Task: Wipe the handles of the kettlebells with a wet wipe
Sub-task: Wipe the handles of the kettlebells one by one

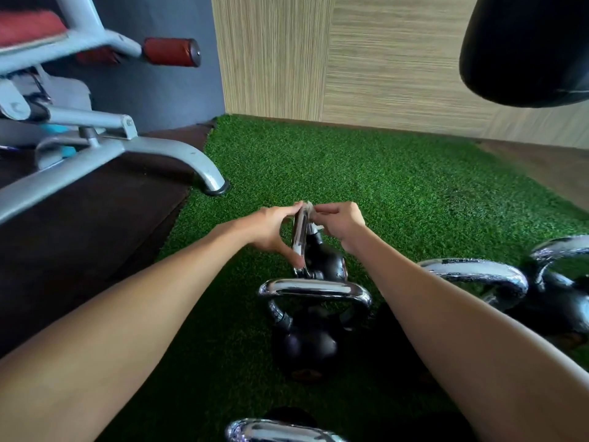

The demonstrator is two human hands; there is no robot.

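A small black kettlebell [326,261] with a chrome handle [299,232] stands on green turf in the middle of the view. My left hand [274,231] grips that handle from the left side. My right hand [342,223] pinches a white wet wipe [314,215] against the top of the same handle. A larger black kettlebell [304,346] with a chrome handle [314,288] stands just in front of it, untouched. Two more kettlebells [478,274] [561,291] stand at the right. Another chrome handle [277,430] shows at the bottom edge.
A grey gym machine frame [134,154] with red padding stands on a dark mat [95,224] at the left. A black punching bag [526,49] hangs at the top right. Wood-patterned walls [366,59] close the far side of the green turf [350,167].
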